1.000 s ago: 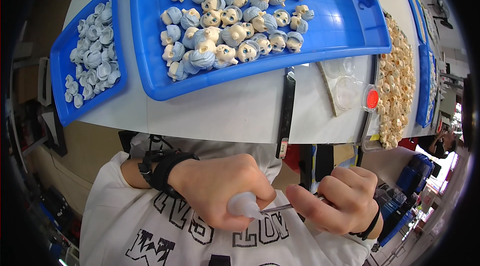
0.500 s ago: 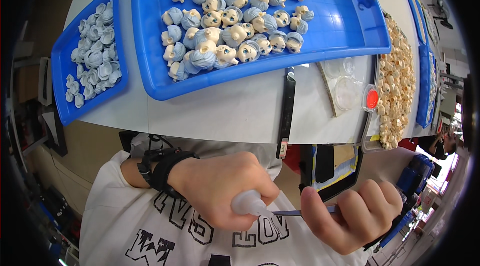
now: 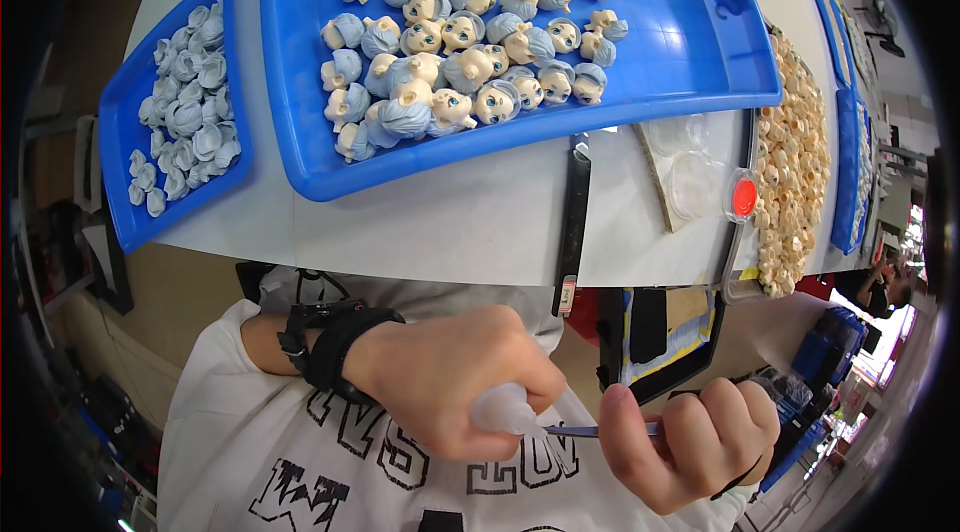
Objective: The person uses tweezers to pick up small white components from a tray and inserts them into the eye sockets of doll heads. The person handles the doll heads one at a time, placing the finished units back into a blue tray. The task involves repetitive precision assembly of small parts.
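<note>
My left hand (image 3: 450, 382) is wrapped round a small translucent white bottle (image 3: 502, 409), its narrow tip pointing right. The fingers of my right hand (image 3: 695, 442) are curled and closed on a thin grey metal tool (image 3: 578, 431), and its far end reaches the bottle's tip. The tool's kind is hard to make out, since the right fingers cover most of it. Both hands are held in front of my body, below the table edge.
A blue tray (image 3: 680, 52) holds several doll heads with blue hair (image 3: 462, 32). Left of it, a smaller blue tray (image 3: 125, 147) holds pale blue hair pieces (image 3: 190, 117). A black-handled tool (image 3: 572, 222), a red-topped small jar (image 3: 743, 198) and many beige parts (image 3: 790, 172) lie rightward.
My right hand has shifted slightly left, closer to the left hand, and less of the metal tool shows to its right. My left hand and the bottle have moved slightly right.
</note>
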A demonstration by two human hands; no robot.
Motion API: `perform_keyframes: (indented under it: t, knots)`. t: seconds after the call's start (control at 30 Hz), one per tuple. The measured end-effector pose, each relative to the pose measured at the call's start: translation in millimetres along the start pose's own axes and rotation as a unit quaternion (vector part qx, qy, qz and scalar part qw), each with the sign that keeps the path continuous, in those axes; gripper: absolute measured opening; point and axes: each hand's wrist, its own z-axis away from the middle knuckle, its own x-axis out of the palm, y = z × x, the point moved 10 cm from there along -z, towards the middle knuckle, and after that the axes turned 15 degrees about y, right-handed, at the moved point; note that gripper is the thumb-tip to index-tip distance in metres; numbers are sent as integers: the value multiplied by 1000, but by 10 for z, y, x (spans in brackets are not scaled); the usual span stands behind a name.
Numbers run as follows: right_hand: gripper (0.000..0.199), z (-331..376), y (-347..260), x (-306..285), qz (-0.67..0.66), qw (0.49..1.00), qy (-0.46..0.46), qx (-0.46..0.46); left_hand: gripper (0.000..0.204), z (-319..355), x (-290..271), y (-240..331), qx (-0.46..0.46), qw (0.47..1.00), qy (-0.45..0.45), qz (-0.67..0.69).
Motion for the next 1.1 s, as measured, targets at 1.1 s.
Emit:
perform_keyframes:
  t: [1.1]
  knots:
    - [28,-27,33,-106,-14,999,34,-30,13,46,141,35,4,997,-79,20]
